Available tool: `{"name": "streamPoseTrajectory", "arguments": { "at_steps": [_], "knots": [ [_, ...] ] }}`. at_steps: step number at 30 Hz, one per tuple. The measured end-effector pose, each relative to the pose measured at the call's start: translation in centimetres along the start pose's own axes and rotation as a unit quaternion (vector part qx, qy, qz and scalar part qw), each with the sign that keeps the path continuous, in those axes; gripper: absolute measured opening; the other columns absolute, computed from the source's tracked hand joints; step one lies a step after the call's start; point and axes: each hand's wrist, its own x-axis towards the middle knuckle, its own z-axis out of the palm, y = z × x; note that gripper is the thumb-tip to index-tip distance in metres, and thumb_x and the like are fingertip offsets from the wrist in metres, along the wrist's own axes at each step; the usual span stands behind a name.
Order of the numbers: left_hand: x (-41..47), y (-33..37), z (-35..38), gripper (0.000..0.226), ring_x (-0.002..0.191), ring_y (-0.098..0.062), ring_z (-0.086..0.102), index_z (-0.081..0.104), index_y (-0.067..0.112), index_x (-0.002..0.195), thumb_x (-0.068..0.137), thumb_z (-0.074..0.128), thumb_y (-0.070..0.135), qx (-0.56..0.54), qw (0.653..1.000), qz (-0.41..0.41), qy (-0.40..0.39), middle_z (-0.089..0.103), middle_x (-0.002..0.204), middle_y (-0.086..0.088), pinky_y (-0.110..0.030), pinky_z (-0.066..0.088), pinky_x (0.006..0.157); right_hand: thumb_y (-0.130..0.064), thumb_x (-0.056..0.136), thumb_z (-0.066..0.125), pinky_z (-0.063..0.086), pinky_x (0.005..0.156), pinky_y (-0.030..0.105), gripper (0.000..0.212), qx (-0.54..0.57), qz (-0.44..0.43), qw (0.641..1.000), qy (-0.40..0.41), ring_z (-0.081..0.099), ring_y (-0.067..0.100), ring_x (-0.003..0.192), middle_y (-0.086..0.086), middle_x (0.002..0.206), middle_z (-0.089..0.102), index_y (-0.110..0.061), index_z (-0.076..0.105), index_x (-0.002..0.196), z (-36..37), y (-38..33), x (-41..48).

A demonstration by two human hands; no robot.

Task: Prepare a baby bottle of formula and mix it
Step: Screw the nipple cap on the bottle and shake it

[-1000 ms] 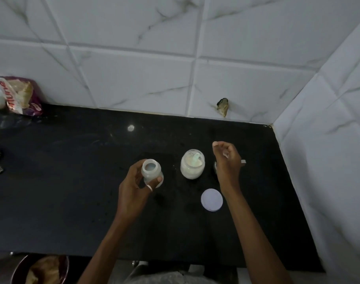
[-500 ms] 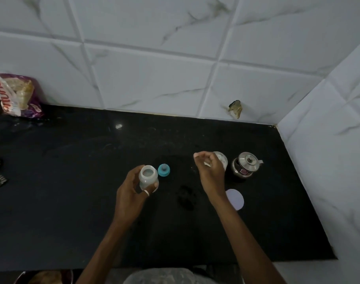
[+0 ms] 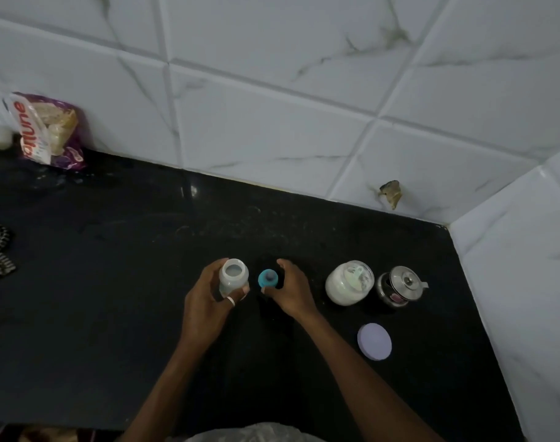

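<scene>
Bottle [image 3: 233, 279] upright in left hand [image 3: 205, 301], open mouth upward.

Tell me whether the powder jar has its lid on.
No: the powder jar stands open, and the purple lid lies flat on the counter apart from it.

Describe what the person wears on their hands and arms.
No sleeves, watch or gloves are in view. The left hand wears a pale metal ring on one finger; the right hand wears nothing that shows.
</scene>
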Motion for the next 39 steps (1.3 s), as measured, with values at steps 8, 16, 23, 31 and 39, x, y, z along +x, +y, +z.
{"name": "streamPoseTrajectory", "arguments": {
  "at_steps": [8,16,23,31,39],
  "knots": [
    [0.7,-0.8,-0.5,0.061,0.115,0.010,0.060,0.057,0.031,0.134,0.081,0.085,0.022,-0.004,1.000,-0.009,0.024,0.066,0.125,0.020,-0.019,0.050,0.094,-0.019,0.083,0.082,0.037,0.108,0.026,0.071,-0.068,-0.032,0.997,-0.021,0.044,0.017,0.137,0.001,0.147,0.048,-0.022,0.048,0.145,1.1,-0.1,1.4],
    [1.5,-0.7,-0.8,0.060,0.112,0.013,0.060,0.057,0.030,0.134,0.081,0.086,0.022,0.001,1.000,-0.017,0.024,0.066,0.123,0.021,-0.015,0.050,0.089,-0.009,0.084,0.079,0.042,0.107,0.027,0.052,-0.076,-0.051,0.996,-0.002,0.050,0.018,0.131,0.001,0.139,0.055,-0.020,0.061,0.132,1.3,-0.3,1.8],
    [1.5,-0.8,-0.5,0.061,0.111,0.017,0.058,0.057,0.029,0.135,0.082,0.085,0.022,0.015,1.000,-0.014,0.014,0.065,0.124,0.021,-0.007,0.048,0.084,-0.010,0.084,0.079,0.042,0.103,0.022,0.054,-0.035,-0.065,0.997,0.022,0.055,0.014,0.127,-0.001,0.138,0.056,-0.020,0.061,0.133,-0.1,-1.1,1.3],
    [1.7,-0.2,0.2,0.063,0.114,0.014,0.058,0.056,0.029,0.136,0.080,0.086,0.021,0.038,0.999,0.001,0.001,0.066,0.126,0.017,-0.008,0.048,0.087,-0.017,0.079,0.085,0.054,0.101,0.035,0.054,0.029,-0.075,0.996,0.022,0.061,0.009,0.112,-0.010,0.122,0.058,-0.025,0.064,0.128,-4.4,-1.5,-0.2],
    [3.2,7.8,3.1,0.056,0.109,0.005,0.065,0.063,0.031,0.125,0.077,0.089,0.024,0.019,0.995,0.094,-0.020,0.070,0.117,0.018,-0.012,0.053,0.083,-0.026,0.075,0.088,0.059,0.091,0.030,0.051,0.071,-0.131,0.988,0.035,0.067,0.005,0.100,-0.009,0.118,0.067,-0.026,0.066,0.122,-15.8,-6.2,-2.9]
  ]
}}
